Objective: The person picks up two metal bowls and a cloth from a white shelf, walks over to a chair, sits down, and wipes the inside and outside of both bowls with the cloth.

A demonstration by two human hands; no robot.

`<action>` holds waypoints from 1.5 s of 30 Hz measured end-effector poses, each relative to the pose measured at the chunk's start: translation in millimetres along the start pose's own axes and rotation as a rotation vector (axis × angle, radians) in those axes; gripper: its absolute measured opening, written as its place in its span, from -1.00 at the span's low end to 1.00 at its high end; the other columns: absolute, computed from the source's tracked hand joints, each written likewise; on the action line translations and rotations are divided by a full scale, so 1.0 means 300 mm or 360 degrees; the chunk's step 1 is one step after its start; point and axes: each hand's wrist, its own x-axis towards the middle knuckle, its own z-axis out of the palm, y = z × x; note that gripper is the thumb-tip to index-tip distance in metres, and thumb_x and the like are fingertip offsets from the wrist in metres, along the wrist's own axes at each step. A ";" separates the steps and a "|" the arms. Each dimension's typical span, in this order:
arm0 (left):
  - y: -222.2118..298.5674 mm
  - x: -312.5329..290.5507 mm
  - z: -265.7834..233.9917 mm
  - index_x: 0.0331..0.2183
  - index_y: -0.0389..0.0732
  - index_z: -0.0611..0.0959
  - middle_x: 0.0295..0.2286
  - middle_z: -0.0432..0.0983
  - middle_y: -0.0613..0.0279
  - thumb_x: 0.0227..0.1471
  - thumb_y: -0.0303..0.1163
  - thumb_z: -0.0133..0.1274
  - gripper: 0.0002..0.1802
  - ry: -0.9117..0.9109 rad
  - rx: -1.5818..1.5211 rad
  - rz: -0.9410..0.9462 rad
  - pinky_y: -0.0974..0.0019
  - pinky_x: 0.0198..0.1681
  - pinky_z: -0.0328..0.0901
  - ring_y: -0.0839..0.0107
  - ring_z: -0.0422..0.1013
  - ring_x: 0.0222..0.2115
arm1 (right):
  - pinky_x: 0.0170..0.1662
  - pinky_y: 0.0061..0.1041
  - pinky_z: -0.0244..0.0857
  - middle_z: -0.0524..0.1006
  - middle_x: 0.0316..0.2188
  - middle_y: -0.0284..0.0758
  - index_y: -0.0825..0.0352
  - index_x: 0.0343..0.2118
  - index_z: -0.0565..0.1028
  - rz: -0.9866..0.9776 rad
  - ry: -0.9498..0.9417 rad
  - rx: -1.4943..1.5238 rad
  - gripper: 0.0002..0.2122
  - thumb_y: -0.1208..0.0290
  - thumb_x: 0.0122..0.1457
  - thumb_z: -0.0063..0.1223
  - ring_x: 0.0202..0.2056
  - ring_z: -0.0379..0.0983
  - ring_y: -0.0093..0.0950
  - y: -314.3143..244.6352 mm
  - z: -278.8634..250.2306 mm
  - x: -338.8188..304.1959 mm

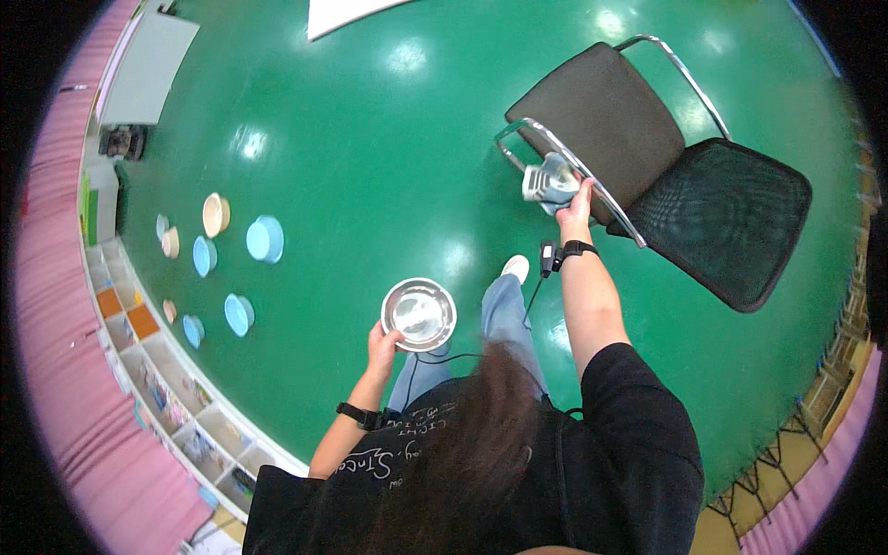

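My left hand [381, 350] grips the near-left rim of a round stainless steel bowl [419, 314], thumb over the edge. The bowl is held in front of my legs, and its shiny inside faces up. My right arm reaches forward to a chair with a dark seat [601, 129], a black mesh back [731, 217] and chrome armrests. In my right hand [575, 205] is a bunched grey-blue cloth [553, 181] with pale stripes, beside the nearer chrome armrest [564, 153]. Whether the cloth touches the armrest I cannot tell.
Several blue and cream basins [265, 240] stand on the green floor [388, 139] to the left. Beyond them runs a low white cubby shelf [166, 379] before a pink curtain [65, 324]. A thin black cable [453, 355] hangs near my legs. Wooden furniture [819, 398] lines the right edge.
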 end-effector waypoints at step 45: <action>-0.564 -0.255 -0.497 -0.22 -0.37 0.39 -0.36 0.47 0.07 -0.20 -0.50 -0.09 -0.62 0.0677 -0.0715 0.0017 0.23 -0.41 0.42 0.27 0.46 -0.45 | -0.14 -0.34 0.34 0.54 -0.26 -0.24 0.27 -0.17 0.33 0.0724 -0.0440 -0.1673 -0.65 0.06 0.20 -0.17 -0.23 0.45 -0.37 0.050 -0.215 -0.411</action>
